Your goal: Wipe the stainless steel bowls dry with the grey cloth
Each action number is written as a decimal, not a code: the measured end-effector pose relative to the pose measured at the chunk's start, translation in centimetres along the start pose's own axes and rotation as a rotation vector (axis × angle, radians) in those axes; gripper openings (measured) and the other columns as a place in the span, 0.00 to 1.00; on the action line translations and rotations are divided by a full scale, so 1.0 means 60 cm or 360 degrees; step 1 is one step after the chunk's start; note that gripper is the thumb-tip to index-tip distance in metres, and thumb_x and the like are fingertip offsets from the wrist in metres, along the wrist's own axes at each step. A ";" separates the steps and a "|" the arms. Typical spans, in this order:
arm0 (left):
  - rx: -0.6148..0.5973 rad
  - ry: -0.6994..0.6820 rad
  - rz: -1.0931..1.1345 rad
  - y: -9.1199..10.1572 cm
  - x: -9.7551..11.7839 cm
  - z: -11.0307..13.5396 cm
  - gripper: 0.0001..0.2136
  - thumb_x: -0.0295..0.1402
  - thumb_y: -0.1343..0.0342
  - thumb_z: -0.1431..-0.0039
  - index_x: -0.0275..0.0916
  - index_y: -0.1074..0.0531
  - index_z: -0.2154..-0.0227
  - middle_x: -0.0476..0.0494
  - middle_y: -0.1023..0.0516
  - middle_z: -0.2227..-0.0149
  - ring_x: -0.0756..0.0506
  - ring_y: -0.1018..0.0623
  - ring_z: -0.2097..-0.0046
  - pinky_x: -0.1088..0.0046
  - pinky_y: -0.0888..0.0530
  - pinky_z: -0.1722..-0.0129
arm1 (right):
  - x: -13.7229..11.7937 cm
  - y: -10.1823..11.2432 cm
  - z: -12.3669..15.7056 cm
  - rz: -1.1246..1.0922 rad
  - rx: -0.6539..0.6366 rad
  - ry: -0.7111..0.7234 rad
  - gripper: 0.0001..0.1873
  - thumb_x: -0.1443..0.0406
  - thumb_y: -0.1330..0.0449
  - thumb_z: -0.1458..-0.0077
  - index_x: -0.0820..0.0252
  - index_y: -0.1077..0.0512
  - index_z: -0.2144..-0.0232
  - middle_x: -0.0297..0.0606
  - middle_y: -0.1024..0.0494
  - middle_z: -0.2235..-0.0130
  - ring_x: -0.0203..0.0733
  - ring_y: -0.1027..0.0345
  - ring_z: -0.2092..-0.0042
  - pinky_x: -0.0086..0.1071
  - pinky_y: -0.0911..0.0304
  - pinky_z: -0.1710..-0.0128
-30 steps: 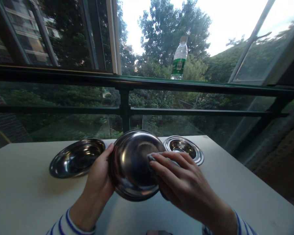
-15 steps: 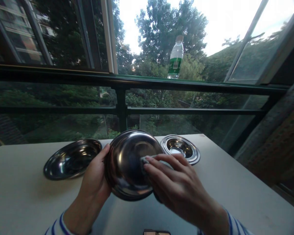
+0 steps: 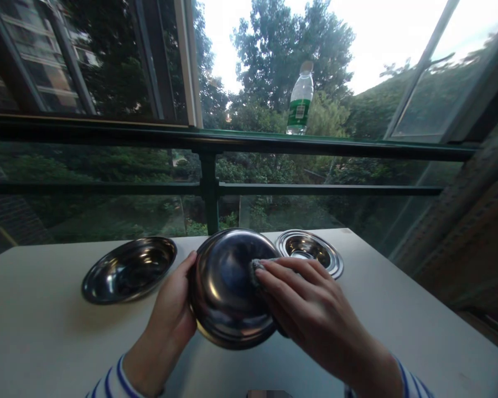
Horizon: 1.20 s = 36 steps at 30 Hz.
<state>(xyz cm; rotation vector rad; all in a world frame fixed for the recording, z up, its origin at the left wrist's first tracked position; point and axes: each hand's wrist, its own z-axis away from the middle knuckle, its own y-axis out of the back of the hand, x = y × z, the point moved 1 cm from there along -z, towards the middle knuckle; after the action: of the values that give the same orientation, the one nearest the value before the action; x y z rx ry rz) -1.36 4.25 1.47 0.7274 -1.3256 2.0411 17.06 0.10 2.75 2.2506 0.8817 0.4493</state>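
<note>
A shiny stainless steel bowl (image 3: 228, 293) is held up over the table with its rounded underside facing me. My left hand (image 3: 174, 309) grips it by the left rim, thumb on top. Against the right part of the underside, my right hand (image 3: 311, 304) presses a bunched greyish cloth (image 3: 256, 266), mostly hidden beneath the fingers. To the left a wide steel bowl (image 3: 128, 271) rests on the table. Behind my right hand sits a smaller wide-rimmed steel bowl (image 3: 309, 249), partly covered by that hand.
The white table (image 3: 398, 320) ends at a green railing (image 3: 336, 145) with windows and trees beyond. A clear plastic bottle (image 3: 301, 105) with a green label stands on the railing ledge. A dark object (image 3: 269, 393) shows at the bottom edge.
The bowl in my left hand has shifted slightly right and down in view and is tilted a little differently. My right hand with the cloth has moved slightly right along with it.
</note>
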 end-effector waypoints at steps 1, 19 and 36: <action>-0.0006 0.0005 0.0002 0.002 -0.001 0.000 0.13 0.26 0.55 0.40 0.32 0.25 0.70 0.43 0.21 0.78 0.45 0.20 0.71 0.69 0.23 0.68 | 0.000 0.001 0.000 -0.0002 -0.0011 0.0009 0.13 0.69 0.47 0.41 0.62 0.30 0.54 0.42 0.24 0.54 0.44 0.33 0.54 0.39 0.38 0.57; 0.0328 0.0076 0.0159 0.113 -0.050 0.033 0.07 0.27 0.50 0.44 0.34 0.26 0.71 0.41 0.19 0.72 0.42 0.20 0.66 0.63 0.23 0.63 | -0.064 -0.049 0.020 -0.0140 -0.0166 0.0390 0.14 0.71 0.51 0.41 0.67 0.29 0.58 0.45 0.23 0.58 0.44 0.31 0.59 0.36 0.36 0.65; 0.0196 0.0175 0.0245 0.121 -0.075 0.054 0.10 0.32 0.46 0.45 0.34 0.25 0.63 0.40 0.19 0.68 0.40 0.20 0.64 0.65 0.23 0.65 | -0.081 -0.061 0.009 -0.0133 0.0018 0.0383 0.14 0.70 0.52 0.39 0.62 0.26 0.62 0.38 0.23 0.59 0.41 0.33 0.60 0.36 0.41 0.62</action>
<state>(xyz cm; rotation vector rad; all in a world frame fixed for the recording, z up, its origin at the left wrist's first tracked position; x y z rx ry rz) -3.16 -1.94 -4.99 0.5714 -1.2357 2.2674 12.18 -1.51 -0.51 2.1904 1.0978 0.6879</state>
